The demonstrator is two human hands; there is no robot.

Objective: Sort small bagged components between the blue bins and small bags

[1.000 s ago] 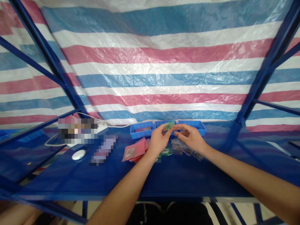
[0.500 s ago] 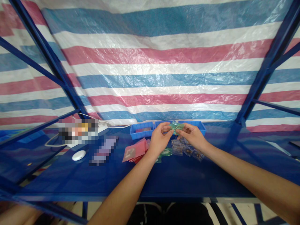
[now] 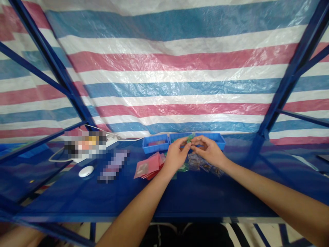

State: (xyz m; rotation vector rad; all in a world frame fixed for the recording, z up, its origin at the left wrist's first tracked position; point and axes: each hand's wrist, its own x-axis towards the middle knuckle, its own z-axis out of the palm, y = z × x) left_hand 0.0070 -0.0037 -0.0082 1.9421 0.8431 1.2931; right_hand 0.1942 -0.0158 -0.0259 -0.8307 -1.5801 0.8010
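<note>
Head view: left hand (image 3: 177, 153) and right hand (image 3: 209, 151) brought together mid-bench, fingertips nearly meeting. Both pinch one small green plastic bag (image 3: 190, 138), thumb against fingers; my fingers cover most of it, contents can't be made out. It's held up off the table (image 3: 218, 197), in line with the middle blue bin (image 3: 180, 135).

Three blue bins in a row at the back edge: left blue bin (image 3: 156, 149) with something pinkish lying in it, the middle one partly behind my hands, right blue bin (image 3: 221, 140) behind my right hand.

Below the hands: loose green bags (image 3: 183, 168) by my left wrist, partly hidden; clear bags (image 3: 194, 164) with small brownish parts under my right hand. Red bags (image 3: 149, 165) fanned in a pile left of my left wrist.

Further left: white rounded case (image 3: 86, 171), a pixelated slab (image 3: 113, 166) lying at a slant, white cable (image 3: 131, 139) along the back. Striped tarp (image 3: 180, 61) hangs behind, blue metal frame (image 3: 285, 91) either side.
</note>
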